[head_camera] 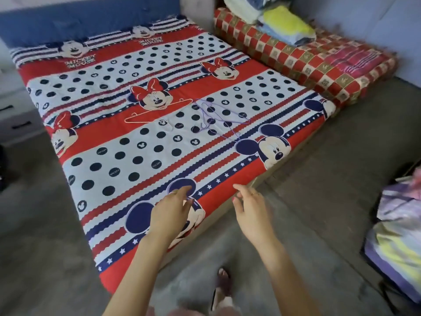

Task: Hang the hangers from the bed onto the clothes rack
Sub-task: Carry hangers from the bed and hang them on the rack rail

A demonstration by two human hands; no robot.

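Hangers (211, 117) mid-bed, beyond reach | our left hand (173, 213) and right hand (250, 208) empty, fingers loose, reaching to collect them

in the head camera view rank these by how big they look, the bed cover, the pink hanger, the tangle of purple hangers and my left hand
1. Bed cover, by far the largest.
2. Pink hanger and purple hangers: similar spread, so no ranking between them.
3. Left hand: looks about as big as the hangers only because it is nearer the camera, so unsure.
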